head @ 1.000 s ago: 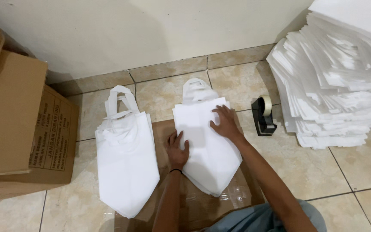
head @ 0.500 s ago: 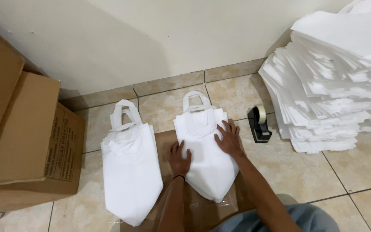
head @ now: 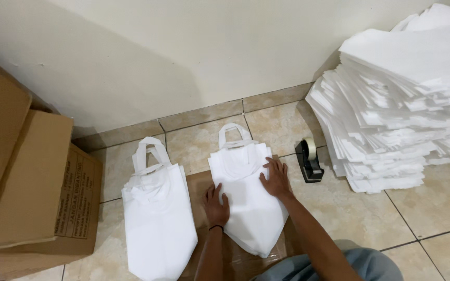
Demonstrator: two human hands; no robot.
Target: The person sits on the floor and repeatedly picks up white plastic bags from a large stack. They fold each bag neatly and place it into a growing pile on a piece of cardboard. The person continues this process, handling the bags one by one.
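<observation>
Beige floor tiles (head: pixel 423 208) meet a plain cream wall (head: pixel 183 57) along a tiled skirting; work takes place on the floor, on a flattened sheet of brown cardboard (head: pixel 199 182) covered partly in clear film. At the centre of the view lies a white handled bag (head: pixel 246 198), flat, its loop handles pointing to 12 o'clock and its lower corner folded toward 6 o'clock. The left hand (head: pixel 215 204) rests palm-down on the bag's edge at 9 o'clock, fingers loosely spread and gripping nothing. The right hand (head: pixel 274 177) presses flat on the bag's upper side at 2 o'clock, fingers splayed wide, likewise holding nothing.

Judged from this pose, the step is smoothing or flattening the bag. It is best done with both palms kept flat, one hand anchoring the fabric while the other sweeps outward from the middle, so that creases leave at the edges and the handles stay aligned.

A second white bag (head: pixel 157 224) lies flat at 9 o'clock, just beside the first and overlapping the cardboard. A black tape dispenser (head: pixel 308 158) stands at 3 o'clock, near the right hand. Behind it, at 2 o'clock, rises a tall stack of white bags (head: pixel 402 109) against the wall. Brown cartons (head: pixel 27 182) stand at 9 o'clock, well apart from the hands.
</observation>
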